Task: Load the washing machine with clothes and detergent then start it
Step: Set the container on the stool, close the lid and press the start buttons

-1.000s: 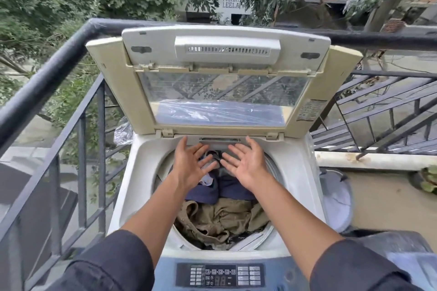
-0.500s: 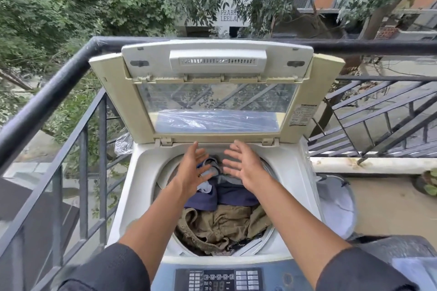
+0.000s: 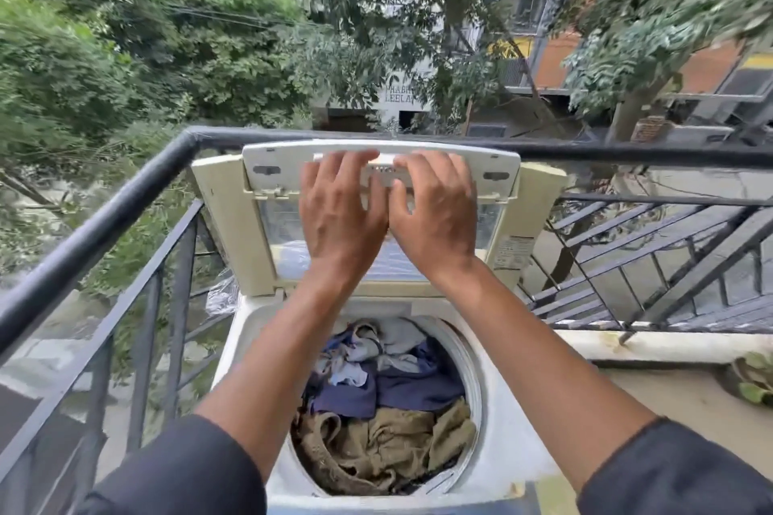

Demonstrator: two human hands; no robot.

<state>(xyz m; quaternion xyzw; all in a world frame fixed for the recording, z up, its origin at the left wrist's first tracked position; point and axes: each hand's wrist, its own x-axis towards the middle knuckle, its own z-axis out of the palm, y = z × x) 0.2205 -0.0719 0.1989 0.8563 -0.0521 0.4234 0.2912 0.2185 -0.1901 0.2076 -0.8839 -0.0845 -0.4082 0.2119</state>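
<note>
Head view, the only one. Both hands had left the drum, where a second before they hovered palms-up over the laundry, and had risen to the raised lid [image 3: 539, 217] of the washing machine [image 3: 514, 422]. Left hand [image 3: 341, 217] and right hand [image 3: 435, 217] sat side by side on the lid's top handle strip, fingers bent over its upper edge and slightly spread, thumbs close together; whether the fingertips truly hooked behind the edge could not be told. The lid stood upright against the black railing [image 3: 125, 201].

The clothes [image 3: 389, 410] lay heaped in the drum: blue and grey pieces toward the back, a khaki garment in front, none hanging over the rim.

Judgement: loading of clothes looked finished and the lid was about to be pulled shut. No detergent showed anywhere in frame, and the control panel was cut off at the bottom edge.
</note>
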